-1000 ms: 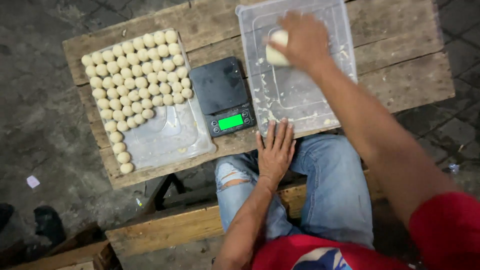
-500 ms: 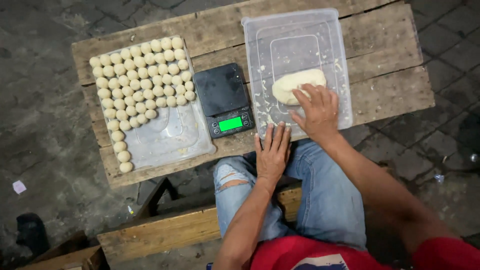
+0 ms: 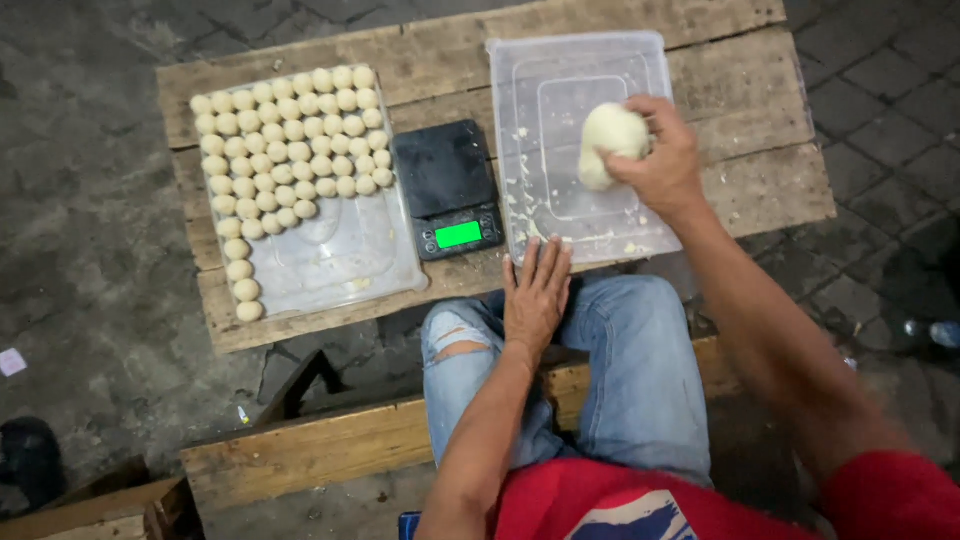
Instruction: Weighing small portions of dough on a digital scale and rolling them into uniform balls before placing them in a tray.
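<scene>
Dough lump (image 3: pixel 610 140) in right hand (image 3: pixel 660 165)

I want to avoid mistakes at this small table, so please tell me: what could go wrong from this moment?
The right hand holds the dough lump above the clear tray; a loose hold might drop it past the tray's edge. The table is narrow, and the scale sits close between both trays, so sticky dough could soil it. The dough balls lie packed together and might stick to one another.
</scene>
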